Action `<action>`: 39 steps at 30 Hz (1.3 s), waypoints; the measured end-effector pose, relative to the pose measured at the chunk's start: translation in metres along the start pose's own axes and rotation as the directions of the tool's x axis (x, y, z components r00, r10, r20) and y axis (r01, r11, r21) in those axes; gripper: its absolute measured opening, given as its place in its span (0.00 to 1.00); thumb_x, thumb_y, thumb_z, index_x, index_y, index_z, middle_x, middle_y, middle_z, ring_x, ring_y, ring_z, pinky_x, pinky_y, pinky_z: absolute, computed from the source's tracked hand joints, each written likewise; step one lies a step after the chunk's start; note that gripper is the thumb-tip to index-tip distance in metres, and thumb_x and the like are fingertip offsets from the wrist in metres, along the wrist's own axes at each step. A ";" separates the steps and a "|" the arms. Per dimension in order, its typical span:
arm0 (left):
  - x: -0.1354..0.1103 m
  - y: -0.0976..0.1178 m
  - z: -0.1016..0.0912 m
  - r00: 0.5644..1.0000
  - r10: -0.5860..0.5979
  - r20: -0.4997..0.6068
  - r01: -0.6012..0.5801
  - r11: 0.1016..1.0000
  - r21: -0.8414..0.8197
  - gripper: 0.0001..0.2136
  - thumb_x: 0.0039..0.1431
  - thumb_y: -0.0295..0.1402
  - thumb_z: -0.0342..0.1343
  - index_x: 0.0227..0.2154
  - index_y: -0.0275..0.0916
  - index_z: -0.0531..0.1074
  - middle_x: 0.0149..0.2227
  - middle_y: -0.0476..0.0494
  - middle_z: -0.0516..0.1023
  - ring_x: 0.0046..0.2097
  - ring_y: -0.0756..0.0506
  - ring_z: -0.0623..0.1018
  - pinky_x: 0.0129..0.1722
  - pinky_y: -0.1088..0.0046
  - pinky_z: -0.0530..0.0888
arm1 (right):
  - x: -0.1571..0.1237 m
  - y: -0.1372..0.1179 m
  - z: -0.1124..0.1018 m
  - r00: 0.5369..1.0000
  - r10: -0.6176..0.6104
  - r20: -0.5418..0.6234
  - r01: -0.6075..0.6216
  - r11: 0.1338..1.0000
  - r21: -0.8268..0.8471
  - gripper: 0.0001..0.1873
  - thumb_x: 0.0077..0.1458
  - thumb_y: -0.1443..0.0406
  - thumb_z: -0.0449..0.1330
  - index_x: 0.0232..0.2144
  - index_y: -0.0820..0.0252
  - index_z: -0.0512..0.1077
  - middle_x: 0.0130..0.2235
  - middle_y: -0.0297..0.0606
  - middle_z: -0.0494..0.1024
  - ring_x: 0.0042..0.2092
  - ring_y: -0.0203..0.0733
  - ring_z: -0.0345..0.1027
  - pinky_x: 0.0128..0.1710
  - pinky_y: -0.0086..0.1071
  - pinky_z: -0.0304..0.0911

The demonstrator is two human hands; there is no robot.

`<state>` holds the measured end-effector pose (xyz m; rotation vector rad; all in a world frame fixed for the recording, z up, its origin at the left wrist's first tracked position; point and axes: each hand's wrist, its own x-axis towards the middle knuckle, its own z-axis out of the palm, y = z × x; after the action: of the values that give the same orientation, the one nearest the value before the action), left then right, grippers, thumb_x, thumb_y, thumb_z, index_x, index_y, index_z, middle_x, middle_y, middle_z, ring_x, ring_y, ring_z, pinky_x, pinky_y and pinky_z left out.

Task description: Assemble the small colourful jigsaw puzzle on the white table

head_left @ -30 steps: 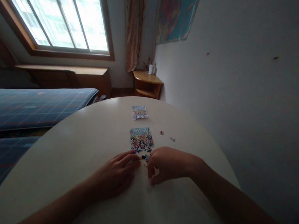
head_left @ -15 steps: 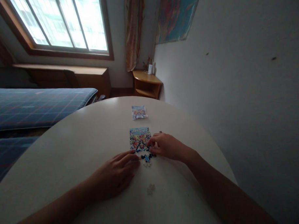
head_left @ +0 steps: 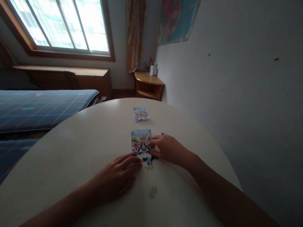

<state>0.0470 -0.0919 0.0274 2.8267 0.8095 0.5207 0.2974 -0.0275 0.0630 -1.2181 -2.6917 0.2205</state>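
Right hand [head_left: 167, 148] down on the counter [head_left: 80, 145], forearm entering from the lower right, wrist low, fingers bent and drawn in narrow with the tips pressed on the near right part of the jigsaw puzzle [head_left: 141, 142]; cannot tell whether a piece is pinched under those tips. Left hand [head_left: 116, 179] flat, palm down, forearm entering from the lower left, fingers stretched out and loosely spread, holding nothing, fingertips touching the puzzle's near left corner. Puzzle lying flat at mid-counter, between the two hands and just beyond them. Writing: one band of pale blue block letters across the puzzle's far edge, too blurred to read; print on the small picture card [head_left: 141, 114] farther out likewise illegible. Puzzle appearance: upright rectangle, crowded multicoloured cartoon picture, far portion complete, near edge ragged with dark blue outlines and gaps. One pale loose piece [head_left: 148, 166] touching or just beside that ragged edge, exact contact not determinable. Second pale loose piece [head_left: 152, 192] lying apart, nearer the body, between the forearms. Tiny dark scrap [head_left: 162, 134] just beyond the right knuckles. Beyond the counter: bed [head_left: 37, 107] with blue checked cover, window [head_left: 61, 24], corner shelf [head_left: 148, 85], wall map [head_left: 178, 16].
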 end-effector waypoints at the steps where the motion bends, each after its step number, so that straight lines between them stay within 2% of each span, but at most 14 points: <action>1: 0.000 0.000 0.000 1.000 0.000 0.003 0.000 1.000 0.002 0.18 0.64 0.25 0.48 0.55 0.38 0.66 0.56 0.37 0.71 0.63 0.39 0.66 0.62 0.59 0.69 | 0.000 0.000 0.000 1.000 -0.003 -0.002 0.003 1.000 0.009 0.09 0.56 0.65 0.64 0.41 0.52 0.80 0.40 0.37 0.79 0.38 0.39 0.72 0.43 0.33 0.60; 5: 0.002 0.000 -0.001 1.000 0.007 0.009 -0.007 1.000 0.007 0.17 0.64 0.25 0.47 0.55 0.37 0.66 0.56 0.37 0.71 0.63 0.39 0.67 0.61 0.58 0.71 | 0.000 -0.001 -0.003 0.997 -0.048 0.067 0.048 0.999 0.004 0.08 0.59 0.66 0.61 0.38 0.51 0.81 0.39 0.35 0.80 0.37 0.38 0.72 0.42 0.32 0.60; 11: 0.001 0.000 0.001 1.000 0.008 0.001 -0.008 1.000 0.014 0.17 0.64 0.25 0.47 0.55 0.37 0.66 0.56 0.36 0.71 0.62 0.38 0.67 0.60 0.56 0.72 | 0.005 -0.006 -0.008 0.984 -0.113 0.135 0.127 0.987 -0.095 0.09 0.60 0.69 0.59 0.32 0.58 0.80 0.37 0.39 0.79 0.38 0.39 0.71 0.39 0.31 0.59; 16: 0.000 -0.003 0.002 1.000 0.016 -0.025 -0.016 1.000 0.005 0.17 0.64 0.26 0.48 0.55 0.38 0.66 0.56 0.36 0.71 0.62 0.38 0.68 0.60 0.57 0.72 | -0.002 -0.012 -0.010 0.996 -0.064 0.058 0.061 0.997 0.055 0.06 0.60 0.68 0.60 0.37 0.59 0.77 0.38 0.39 0.79 0.38 0.39 0.71 0.38 0.31 0.59; 19: 0.001 -0.003 0.002 1.000 0.022 -0.010 -0.021 1.000 0.016 0.16 0.64 0.26 0.48 0.54 0.37 0.66 0.56 0.36 0.71 0.62 0.38 0.67 0.60 0.56 0.72 | -0.012 -0.014 -0.007 0.995 -0.093 0.041 0.085 0.982 0.167 0.05 0.58 0.66 0.63 0.38 0.58 0.78 0.40 0.38 0.78 0.40 0.39 0.70 0.40 0.31 0.60; 22: 0.001 -0.002 0.001 1.000 0.017 -0.003 -0.017 1.000 0.018 0.16 0.65 0.26 0.47 0.54 0.37 0.66 0.56 0.37 0.71 0.62 0.38 0.67 0.60 0.56 0.72 | -0.019 -0.015 -0.002 0.994 -0.100 0.035 0.090 0.972 0.219 0.08 0.57 0.67 0.64 0.41 0.57 0.78 0.42 0.39 0.77 0.43 0.40 0.70 0.44 0.32 0.61; 26: 0.002 -0.002 0.001 1.000 0.021 0.012 -0.021 0.999 0.028 0.16 0.64 0.26 0.47 0.54 0.36 0.65 0.56 0.36 0.70 0.62 0.38 0.67 0.60 0.55 0.72 | -0.020 -0.012 0.006 0.996 -0.082 0.029 0.071 0.956 0.284 0.07 0.57 0.66 0.64 0.40 0.59 0.78 0.43 0.40 0.76 0.44 0.40 0.70 0.45 0.32 0.62; 31: 0.002 -0.001 0.001 0.999 0.025 0.021 -0.026 0.998 0.059 0.16 0.65 0.26 0.46 0.54 0.35 0.65 0.56 0.36 0.70 0.62 0.38 0.67 0.61 0.57 0.71 | -0.019 -0.010 0.013 0.999 -0.042 -0.015 0.044 0.957 0.285 0.06 0.57 0.67 0.63 0.38 0.59 0.77 0.41 0.40 0.76 0.43 0.40 0.69 0.45 0.32 0.62; 39: 0.002 0.000 0.002 0.999 0.037 0.000 -0.037 0.998 0.056 0.16 0.64 0.25 0.47 0.54 0.35 0.65 0.55 0.36 0.71 0.62 0.38 0.67 0.61 0.57 0.71 | -0.019 -0.013 0.015 1.000 0.018 -0.016 -0.013 0.962 0.273 0.05 0.56 0.65 0.64 0.36 0.60 0.77 0.38 0.39 0.75 0.41 0.40 0.68 0.43 0.32 0.60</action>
<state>0.0487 -0.0909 0.0261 2.8978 0.7850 0.5134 0.2963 -0.0512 0.0492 -1.1502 -2.5300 0.5593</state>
